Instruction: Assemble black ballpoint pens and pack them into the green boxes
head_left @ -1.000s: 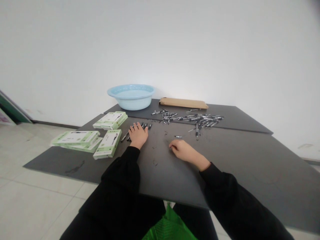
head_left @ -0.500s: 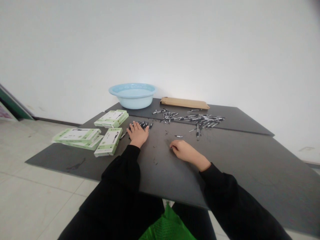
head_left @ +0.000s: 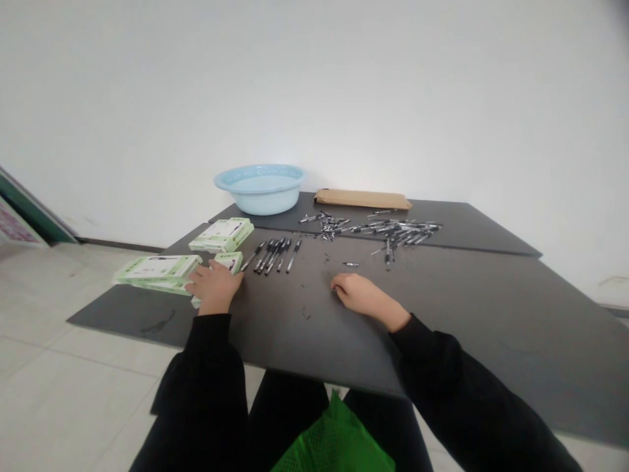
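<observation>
My left hand [head_left: 212, 284] lies on a small green-and-white box [head_left: 230, 260] near the table's left side, fingers curled over it. Just right of that box, several black pens [head_left: 275, 253] lie side by side in a neat row. My right hand [head_left: 354, 293] rests on the dark table [head_left: 442, 288] near the middle, fingers curled loosely; whether it holds anything is hidden. A loose pile of pens and pen parts [head_left: 388, 231] is scattered farther back, with one small part [head_left: 350, 264] lying apart.
Two more green boxes lie at the left [head_left: 157, 269] and behind [head_left: 222, 235]. A light blue basin [head_left: 260, 187] and a flat brown envelope [head_left: 362, 198] stand at the table's far edge by the white wall. A green mesh bag [head_left: 334, 446] sits between my knees.
My left hand has left the row of pens and moved left and nearer, onto the small green box. The pens it covered now show. My right hand has stayed put.
</observation>
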A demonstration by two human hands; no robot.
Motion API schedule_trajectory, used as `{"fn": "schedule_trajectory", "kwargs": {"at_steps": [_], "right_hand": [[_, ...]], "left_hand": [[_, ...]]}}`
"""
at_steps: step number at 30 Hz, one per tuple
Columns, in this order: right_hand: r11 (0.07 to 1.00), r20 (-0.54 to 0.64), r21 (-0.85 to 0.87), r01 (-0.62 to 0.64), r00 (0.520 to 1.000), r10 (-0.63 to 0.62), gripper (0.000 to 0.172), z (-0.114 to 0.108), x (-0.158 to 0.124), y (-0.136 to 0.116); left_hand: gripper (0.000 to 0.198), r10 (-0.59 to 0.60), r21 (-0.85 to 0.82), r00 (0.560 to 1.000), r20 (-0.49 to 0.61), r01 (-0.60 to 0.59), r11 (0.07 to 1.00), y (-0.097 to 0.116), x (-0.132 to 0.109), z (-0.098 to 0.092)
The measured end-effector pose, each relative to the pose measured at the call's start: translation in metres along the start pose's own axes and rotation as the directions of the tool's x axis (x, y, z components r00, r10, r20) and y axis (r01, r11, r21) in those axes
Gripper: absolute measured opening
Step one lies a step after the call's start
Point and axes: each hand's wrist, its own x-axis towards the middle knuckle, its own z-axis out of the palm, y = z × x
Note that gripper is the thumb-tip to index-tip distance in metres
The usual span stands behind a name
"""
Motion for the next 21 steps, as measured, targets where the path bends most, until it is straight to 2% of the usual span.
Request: {"fn": "schedule_trajectory", "kwargs": {"at_steps": [5, 10, 15, 18, 21], "right_hand": [[1.000, -0.012, -0.010, -0.009, 1.000, 0.009, 0.024, -0.003, 0.000, 0.001], [1.000, -0.027, -0.008, -0.009, 1.000, 0.009, 0.024, -0.004, -0.001, 0.002], [1.000, -0.025, -0.003, -0.014, 1.000, 0.014, 0.024, -0.004, -0.001, 0.003], [1.000, -0.025, 0.008, -0.027, 0.999, 0.028, 0.025, -0.005, 0.001, 0.005], [0.997, -0.077, 0.077, -0.010, 0.997, 0.016, 0.025, -0.011, 0.001, 0.007]], "left_hand": [[0.076, -0.029, -0.024, 0.999, -0.046, 0.028, 0.999, 0.000, -0.003, 0.007], [0.087, -0.023, -0.069, 0.994, -0.104, 0.016, 0.998, 0.000, -0.003, 0.011], [0.094, -0.004, -0.113, 0.994, -0.106, -0.008, 0.994, 0.004, -0.011, -0.002], [0.098, 0.106, -0.157, 0.972, -0.209, -0.141, 0.978, 0.009, -0.023, -0.019], [0.098, 0.295, -0.247, 0.898, -0.326, -0.382, 0.890, 0.014, -0.045, -0.037]]}}
